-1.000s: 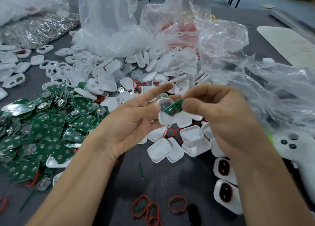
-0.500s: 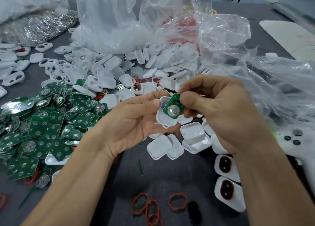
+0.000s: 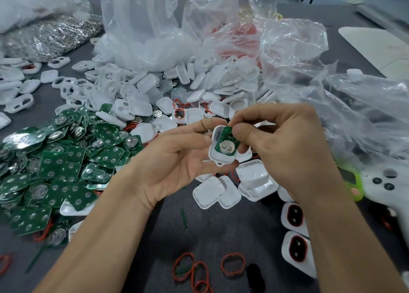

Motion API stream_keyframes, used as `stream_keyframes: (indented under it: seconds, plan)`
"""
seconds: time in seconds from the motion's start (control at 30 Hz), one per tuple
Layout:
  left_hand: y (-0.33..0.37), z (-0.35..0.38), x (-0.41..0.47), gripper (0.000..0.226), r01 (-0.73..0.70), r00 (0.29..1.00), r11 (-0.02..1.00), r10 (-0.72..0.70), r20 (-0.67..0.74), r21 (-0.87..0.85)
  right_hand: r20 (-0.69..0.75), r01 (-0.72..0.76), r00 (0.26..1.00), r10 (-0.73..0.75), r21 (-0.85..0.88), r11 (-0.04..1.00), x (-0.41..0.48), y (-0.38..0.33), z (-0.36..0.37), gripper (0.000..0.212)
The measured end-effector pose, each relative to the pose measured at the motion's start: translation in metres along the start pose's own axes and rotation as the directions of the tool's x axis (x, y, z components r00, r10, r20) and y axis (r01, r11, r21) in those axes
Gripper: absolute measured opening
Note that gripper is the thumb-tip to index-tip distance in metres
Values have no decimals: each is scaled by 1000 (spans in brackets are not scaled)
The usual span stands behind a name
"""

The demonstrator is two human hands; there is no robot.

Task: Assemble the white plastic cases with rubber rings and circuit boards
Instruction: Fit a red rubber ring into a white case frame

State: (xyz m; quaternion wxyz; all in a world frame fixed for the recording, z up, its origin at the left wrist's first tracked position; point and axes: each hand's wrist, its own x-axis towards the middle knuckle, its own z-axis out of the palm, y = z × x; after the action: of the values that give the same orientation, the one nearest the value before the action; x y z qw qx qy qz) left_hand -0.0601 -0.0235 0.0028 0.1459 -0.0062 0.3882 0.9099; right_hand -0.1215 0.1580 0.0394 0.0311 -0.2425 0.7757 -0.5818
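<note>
White case [image 3: 222,157] cradled open-side-up in left hand [image 3: 177,160] grip so green circuit board [image 3: 225,143], pinched by right hand [image 3: 285,146] fingertips, can be seated; rubber rings [image 3: 232,263] are kept near the desk's front edge.

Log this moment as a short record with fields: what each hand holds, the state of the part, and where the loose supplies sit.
left hand: cradles the white case, open side up
right hand: thumb and forefinger pinch the green circuit board
board state: lying in the case, round metal contact facing up; whether fully seated cannot be told
spare boards: heaped on the person's left
empty cases: heaped beyond the hands
red rubber rings: loose on the table's near edge
ringed cases: two, under the right forearm
</note>
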Motion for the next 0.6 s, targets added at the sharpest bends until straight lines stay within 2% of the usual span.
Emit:
stream_keyframes:
  seconds: [0.23, 0.37, 0.6]
  plan:
    - [-4, 0, 3, 52, 14, 1000, 999, -13, -29, 40, 39, -73, 997, 68, 161, 984, 4, 3, -7, 18]
    - [-5, 1, 4, 48, 15, 998, 997, -10, -66, 80, 22, -148, 989, 148, 265, 953, 5, 5, -8, 24]
    - [-7, 1, 6, 44, -6, 992, 994, 20, -127, 112, 31, -169, 985, 167, 277, 946, 6, 8, -2, 25]
